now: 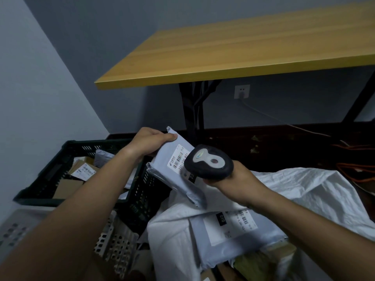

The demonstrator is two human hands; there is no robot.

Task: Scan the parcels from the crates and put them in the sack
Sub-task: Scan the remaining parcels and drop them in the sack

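Note:
My left hand (148,142) grips the top edge of a grey mailer parcel (172,171) with a white barcode label, held tilted above the sack. My right hand (233,179) holds a black handheld scanner (209,161) whose head covers the lower part of that label. Below lies the open white woven sack (304,189), with another grey labelled parcel (233,234) and a cardboard box inside it. On the left a dark green crate (67,159) holds several cardboard and grey parcels.
A pale perforated crate (115,240) sits at the lower left under the green one. A wooden table (243,47) on black legs stands behind, with a wall socket (241,91) and orange cables on the dark floor at right.

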